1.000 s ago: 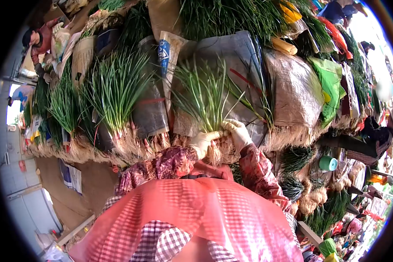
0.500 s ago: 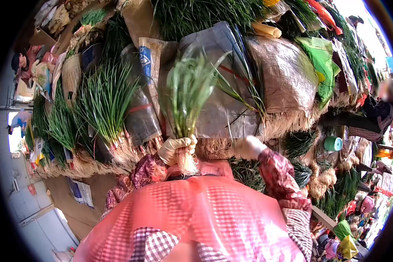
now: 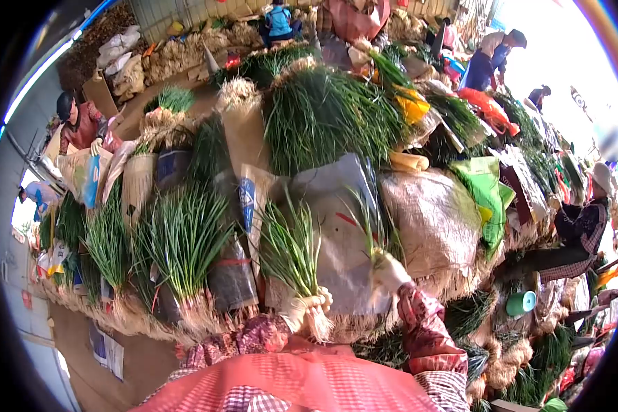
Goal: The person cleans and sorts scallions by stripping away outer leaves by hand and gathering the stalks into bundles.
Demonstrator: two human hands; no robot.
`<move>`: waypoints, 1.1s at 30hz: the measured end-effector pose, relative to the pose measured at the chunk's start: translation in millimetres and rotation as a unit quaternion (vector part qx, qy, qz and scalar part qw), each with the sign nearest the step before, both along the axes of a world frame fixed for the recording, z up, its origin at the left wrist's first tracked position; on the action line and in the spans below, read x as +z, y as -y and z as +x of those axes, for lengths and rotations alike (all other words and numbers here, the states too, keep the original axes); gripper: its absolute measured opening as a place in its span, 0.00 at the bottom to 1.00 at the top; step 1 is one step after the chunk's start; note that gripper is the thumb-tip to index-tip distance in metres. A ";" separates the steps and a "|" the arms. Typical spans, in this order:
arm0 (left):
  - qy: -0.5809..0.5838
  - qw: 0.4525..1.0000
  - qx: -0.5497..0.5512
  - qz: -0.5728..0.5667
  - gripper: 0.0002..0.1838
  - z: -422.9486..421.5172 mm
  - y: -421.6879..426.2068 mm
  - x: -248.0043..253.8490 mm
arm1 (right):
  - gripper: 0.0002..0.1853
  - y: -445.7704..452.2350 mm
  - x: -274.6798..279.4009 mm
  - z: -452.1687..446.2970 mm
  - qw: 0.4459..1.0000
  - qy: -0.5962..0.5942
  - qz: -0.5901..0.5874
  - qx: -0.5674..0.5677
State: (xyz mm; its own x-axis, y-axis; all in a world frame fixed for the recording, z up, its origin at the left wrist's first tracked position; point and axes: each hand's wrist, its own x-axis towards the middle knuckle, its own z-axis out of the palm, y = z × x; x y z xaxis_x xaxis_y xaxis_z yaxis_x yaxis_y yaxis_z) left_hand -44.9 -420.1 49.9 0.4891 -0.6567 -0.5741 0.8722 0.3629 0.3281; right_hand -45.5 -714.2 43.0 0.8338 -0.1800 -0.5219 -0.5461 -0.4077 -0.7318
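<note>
My left hand (image 3: 307,307), in a pale glove, is closed around the lower stalks of a bunch of scallions (image 3: 292,250). Their green leaves fan upward, and the pale roots hang below the fist. To the right, my gloved right hand (image 3: 390,272) is at the base of a few loose scallion stalks (image 3: 369,223); its fingers seem closed on them, though motion blurs them. These stalks lean against a large bundle in a grey plastic wrap (image 3: 329,250). Both hands are in front of the pile, above the red apron (image 3: 275,381).
Beside my left hand stand rooted scallions (image 3: 182,244) and a dark wrapped bundle (image 3: 232,278). A sacking-wrapped bundle (image 3: 429,220) and a green bag (image 3: 481,196) lie to the right. One person (image 3: 82,123) works at far left, another (image 3: 580,226) sits at right near a turquoise container (image 3: 521,303).
The view has tilted up, bringing more of the pile and people into sight. The left hand still holds its bunch. My right hand has come to the loose stalks on the wrapped bundle.
</note>
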 end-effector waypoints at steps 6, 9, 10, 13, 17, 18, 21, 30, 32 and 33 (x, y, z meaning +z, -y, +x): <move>0.098 0.972 -0.064 0.203 0.10 -3.8 28.4 -16.3 | 0.08 -88.9 -15.1 -27.0 0.916 0.055 0.356 -0.175; 0.138 0.954 -0.032 0.264 0.08 -9.3 36.9 3.4 | 0.11 -106.5 9.2 -32.2 0.974 0.170 -0.140 0.057; 0.156 0.939 -0.064 0.301 0.10 -6.3 34.5 -32.1 | 0.12 -100.2 2.5 -33.6 0.964 0.202 -0.150 0.087; 0.102 0.969 -0.051 0.220 0.10 -8.5 29.2 -44.8 | 0.21 -73.4 -27.9 -28.3 0.863 0.382 -0.197 0.263; 0.033 0.984 -0.129 0.117 0.12 5.0 21.0 -10.3 | 0.13 -96.9 -7.5 -50.7 0.980 0.172 0.079 -0.057; -0.001 0.987 -0.138 0.082 0.12 1.1 20.5 -13.4 | 0.16 -98.5 -18.8 -59.2 0.978 0.196 0.048 -0.060; 0.033 0.986 -0.117 0.114 0.12 -16.1 24.1 -8.5 | 0.17 -102.0 0.7 -76.4 0.981 0.176 0.019 -0.073; 0.065 0.989 -0.122 0.051 0.14 -27.0 -7.4 12.7 | 0.16 -33.2 -31.5 -164.6 0.977 -0.107 -0.183 0.038; 0.109 0.992 -0.056 -0.021 0.16 -24.7 -12.7 -8.7 | 0.19 -42.6 5.2 -170.2 0.882 -0.289 -0.168 0.331; 0.065 0.996 -0.053 -0.020 0.17 -22.7 -11.3 -9.5 | 0.19 -45.5 -5.1 -162.6 0.846 -0.327 -0.242 0.345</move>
State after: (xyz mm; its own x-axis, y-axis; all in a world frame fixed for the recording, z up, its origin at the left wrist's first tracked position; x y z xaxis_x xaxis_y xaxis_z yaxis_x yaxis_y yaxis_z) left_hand -67.6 -408.8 40.4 0.4850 -0.7293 -0.4827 0.8571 0.2865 0.4282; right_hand -208.0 -668.7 37.8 0.3893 -0.0926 -0.9165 -0.2786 -0.9602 -0.0214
